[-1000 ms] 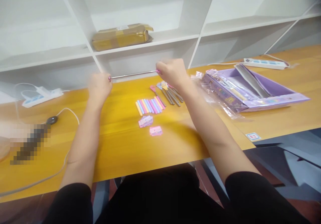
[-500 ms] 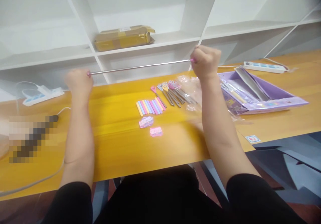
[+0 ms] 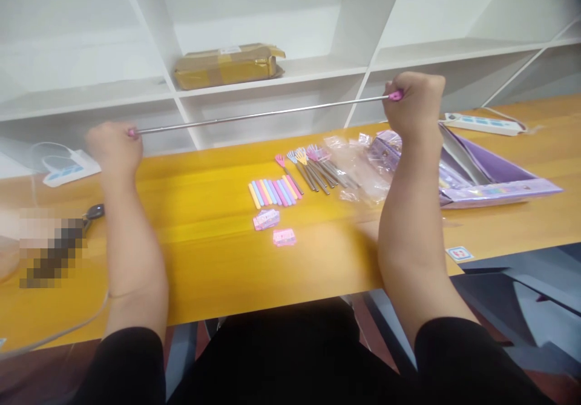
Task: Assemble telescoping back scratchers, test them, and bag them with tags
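A telescopic back scratcher [image 3: 263, 114], its thin metal rod drawn out long, is stretched between my two hands above the table. My left hand [image 3: 116, 151] is closed in a fist around one pink end. My right hand [image 3: 415, 108] is closed around the other pink end, part of which shows beside the fingers. Below the rod lie several more back scratchers [image 3: 313, 164] with pink, blue and yellow claw heads. In front of them is a row of pastel sticks [image 3: 275, 192]. Nearer to me are a stack of small cards [image 3: 266, 219] and a pink card [image 3: 284, 237].
Clear plastic bags [image 3: 354, 166] lie beside a purple box [image 3: 503, 194] on the right, partly behind my right forearm. Power strips [image 3: 485, 124] sit at both sides. A taped cardboard box [image 3: 229, 69] rests on the white shelf [image 3: 318, 66]. A cable [image 3: 63, 334] crosses the left.
My hands have moved farther apart, the left one leftward and the right one rightward and slightly up. The back scratcher's rod has become longer, and more of the right pink end shows.
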The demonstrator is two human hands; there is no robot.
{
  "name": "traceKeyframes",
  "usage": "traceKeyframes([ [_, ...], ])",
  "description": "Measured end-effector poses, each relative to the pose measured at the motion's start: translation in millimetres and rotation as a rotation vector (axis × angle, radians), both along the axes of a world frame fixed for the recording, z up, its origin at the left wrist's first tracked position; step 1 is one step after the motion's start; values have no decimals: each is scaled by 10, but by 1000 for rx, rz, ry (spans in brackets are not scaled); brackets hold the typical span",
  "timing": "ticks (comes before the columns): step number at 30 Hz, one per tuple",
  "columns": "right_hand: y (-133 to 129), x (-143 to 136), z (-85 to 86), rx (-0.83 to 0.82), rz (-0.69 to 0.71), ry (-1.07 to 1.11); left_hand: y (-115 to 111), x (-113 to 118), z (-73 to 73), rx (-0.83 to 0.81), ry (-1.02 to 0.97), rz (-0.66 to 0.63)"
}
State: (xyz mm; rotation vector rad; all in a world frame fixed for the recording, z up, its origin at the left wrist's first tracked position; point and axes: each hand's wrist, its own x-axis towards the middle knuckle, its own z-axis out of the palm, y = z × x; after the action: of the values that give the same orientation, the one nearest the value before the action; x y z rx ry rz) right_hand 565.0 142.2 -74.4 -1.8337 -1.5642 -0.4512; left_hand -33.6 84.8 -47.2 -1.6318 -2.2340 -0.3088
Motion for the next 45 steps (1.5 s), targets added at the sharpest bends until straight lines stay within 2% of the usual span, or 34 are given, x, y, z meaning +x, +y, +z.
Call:
traceKeyframes([
  [3, -42, -12, 13, 7, -7, 52, -6, -3, -20, 80, 136, 8],
  [10, -131, -10, 12, 63, 116, 160, -45, 36, 1, 103, 130, -40],
  [14, -120, -47, 33, 18, 40, 185, -57, 59, 14, 109, 130, -20],
  [18, -106, -60, 30, 42, 55, 160, -35, 44, -10, 120, 126, -45],
  [25, -50, -23, -13, 47, 19, 120, -16, 41, -29, 153, 84, -55],
  [32, -55, -19, 14, 24, -1, 134, -60, 95, -30, 150, -70, -142],
  [38, -70, -3, 23, 23, -3, 163, -54, 96, -28, 143, -63, -153],
  [45, -90, 12, -15, 76, 79, 167, -46, 72, -14, 153, -64, -161],
])
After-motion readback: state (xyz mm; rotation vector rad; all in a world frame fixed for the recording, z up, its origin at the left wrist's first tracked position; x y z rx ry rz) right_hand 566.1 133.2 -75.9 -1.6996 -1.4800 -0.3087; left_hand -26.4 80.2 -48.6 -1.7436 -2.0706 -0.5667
